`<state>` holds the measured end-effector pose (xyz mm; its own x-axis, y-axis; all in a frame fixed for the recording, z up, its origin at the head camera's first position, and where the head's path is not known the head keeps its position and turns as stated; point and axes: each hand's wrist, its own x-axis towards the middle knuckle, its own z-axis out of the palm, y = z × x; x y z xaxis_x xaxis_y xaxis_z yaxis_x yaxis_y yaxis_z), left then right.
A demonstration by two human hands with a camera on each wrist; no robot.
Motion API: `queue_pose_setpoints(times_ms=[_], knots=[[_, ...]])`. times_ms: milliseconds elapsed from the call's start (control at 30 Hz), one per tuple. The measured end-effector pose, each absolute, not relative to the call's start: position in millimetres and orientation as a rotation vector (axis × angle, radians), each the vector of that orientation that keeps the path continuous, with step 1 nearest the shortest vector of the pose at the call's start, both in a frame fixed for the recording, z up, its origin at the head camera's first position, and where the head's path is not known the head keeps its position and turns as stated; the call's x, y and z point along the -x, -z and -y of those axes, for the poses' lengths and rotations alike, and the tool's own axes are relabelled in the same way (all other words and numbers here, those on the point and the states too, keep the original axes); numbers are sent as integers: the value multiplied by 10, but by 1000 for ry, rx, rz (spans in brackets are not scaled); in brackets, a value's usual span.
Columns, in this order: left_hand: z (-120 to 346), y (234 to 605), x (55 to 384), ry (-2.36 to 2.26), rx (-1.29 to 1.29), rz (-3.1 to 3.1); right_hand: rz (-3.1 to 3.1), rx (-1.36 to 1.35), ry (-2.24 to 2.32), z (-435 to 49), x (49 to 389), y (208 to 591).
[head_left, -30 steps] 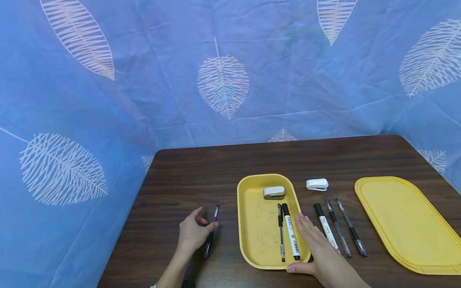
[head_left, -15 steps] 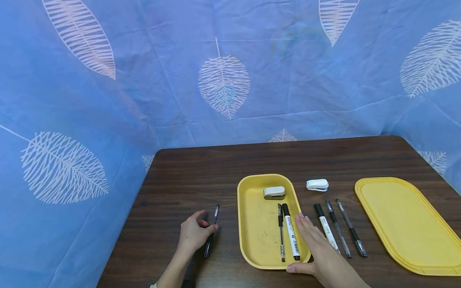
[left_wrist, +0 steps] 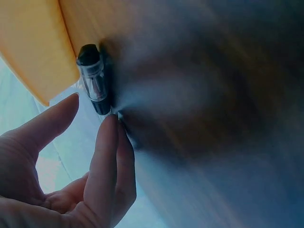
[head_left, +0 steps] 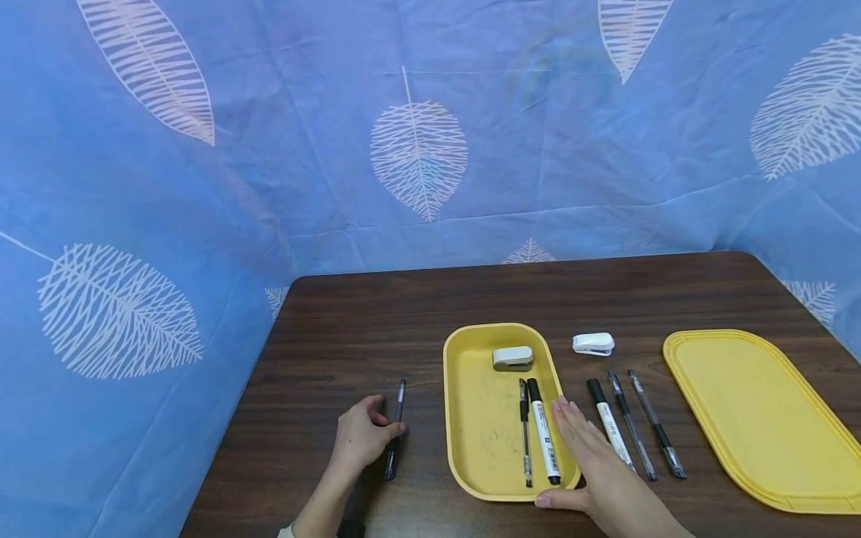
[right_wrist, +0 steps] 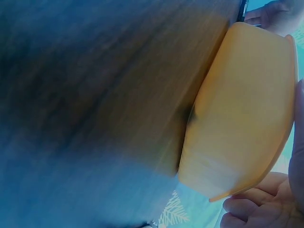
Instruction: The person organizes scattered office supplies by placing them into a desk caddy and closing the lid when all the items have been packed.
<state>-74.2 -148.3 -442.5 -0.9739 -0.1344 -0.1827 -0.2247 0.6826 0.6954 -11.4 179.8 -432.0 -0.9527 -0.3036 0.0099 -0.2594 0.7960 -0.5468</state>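
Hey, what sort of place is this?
Probably a makeshift indoor tabletop setup, perhaps for sorting stationery: a leaf-patterned blue cloth hangs behind a dark wood-grain table, which bears a yellow tray with a stapler in it.

A leaf-patterned blue cloth (head_left: 282,149) hangs behind the dark table (head_left: 377,321).

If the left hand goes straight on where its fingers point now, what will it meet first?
The left hand would probably meet the dark pen first, lying close before it; whether they already touch is unclear.
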Motion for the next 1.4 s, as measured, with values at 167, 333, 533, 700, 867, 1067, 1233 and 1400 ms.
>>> queue_pose_setpoints(times_ms=[167, 333, 533, 700, 867, 1067, 1233, 1400], knots=[[1493, 4441, 753, -1141, 288, -2782, -2889, 440, 869, -1795, 120, 4315], [1481, 4439, 759, -1133, 303, -2776, -2877, 431, 869, -1798, 125, 4315], [1469, 4432, 762, -1129, 312, -2767, -2890, 449, 871, -1803, 124, 4322], [1467, 4436, 757, -1121, 293, -2768, -2902, 453, 866, -1801, 120, 4324], [1464, 4448, 747, -1110, 274, -2775, -2910, 444, 861, -1799, 116, 4326], [1454, 4450, 739, -1094, 265, -2795, -2917, 440, 852, -1795, 113, 4328], [1446, 4434, 735, -1111, 274, -2790, -2903, 431, 851, -1796, 115, 4323], [1440, 4425, 727, -1097, 262, -2810, -2865, 407, 862, -1800, 120, 4311]])
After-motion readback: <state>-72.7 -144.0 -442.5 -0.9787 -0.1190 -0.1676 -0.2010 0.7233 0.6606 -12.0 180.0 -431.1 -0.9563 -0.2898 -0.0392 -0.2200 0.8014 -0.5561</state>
